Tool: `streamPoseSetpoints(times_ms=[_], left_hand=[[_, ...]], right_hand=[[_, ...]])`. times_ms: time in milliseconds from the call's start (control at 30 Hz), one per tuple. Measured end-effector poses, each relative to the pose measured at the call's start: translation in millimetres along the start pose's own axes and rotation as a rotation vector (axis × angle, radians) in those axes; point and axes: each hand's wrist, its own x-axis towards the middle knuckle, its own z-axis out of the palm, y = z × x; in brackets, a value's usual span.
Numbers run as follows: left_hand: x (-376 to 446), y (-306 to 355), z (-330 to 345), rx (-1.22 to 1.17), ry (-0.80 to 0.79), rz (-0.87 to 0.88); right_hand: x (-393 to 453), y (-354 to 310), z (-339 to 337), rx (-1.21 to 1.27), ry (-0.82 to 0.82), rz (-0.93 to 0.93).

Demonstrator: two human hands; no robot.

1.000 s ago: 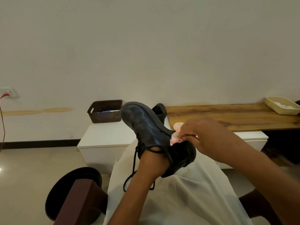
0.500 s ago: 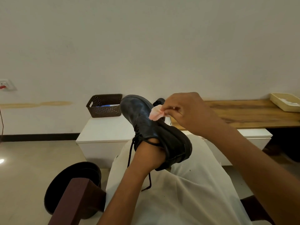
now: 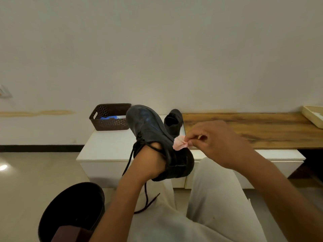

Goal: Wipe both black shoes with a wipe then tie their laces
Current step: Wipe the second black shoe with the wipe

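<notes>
A black lace-up shoe [image 3: 150, 130] is held up in front of me, toe pointing away and up. My left hand [image 3: 150, 161] is pushed inside its opening, so the fingers are hidden. Its untied laces [image 3: 146, 194] dangle over my lap. My right hand [image 3: 215, 142] pinches a crumpled pink wipe [image 3: 180, 144] against the shoe's right side near the heel. The second black shoe [image 3: 173, 123] stands on the white cabinet [image 3: 108, 147] behind the first.
A brown perforated basket [image 3: 110, 117] with blue items sits at the cabinet's back left. A wooden bench top [image 3: 253, 128] runs right, with a cream tray [image 3: 312, 117] at its far end. A black round bin [image 3: 73, 208] stands on the floor at lower left.
My right hand has drawn the pink wipe back from the shoe's upper toe side to its heel side. The shoe stays raised on my left hand.
</notes>
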Motion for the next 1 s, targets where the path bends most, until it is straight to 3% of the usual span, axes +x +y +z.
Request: streamPoseSetpoints(times_ms=[167, 400, 767, 1000], left_hand=[[52, -30, -2, -0.267, 0.132, -0.010], [127, -55, -13, -0.388, 0.084, -0.008], [229, -103, 11, -0.208, -0.179, 0.063], [286, -118, 19, -0.106, -0.308, 0.113]], right_hand=[[50, 23, 16, 0.103, 0.126, -0.004], [125, 60, 43, 0.227, 0.151, 0.091], [202, 116, 97, 0.349, 0.161, 0.286], [233, 176, 128, 0.438, 0.255, 0.393]])
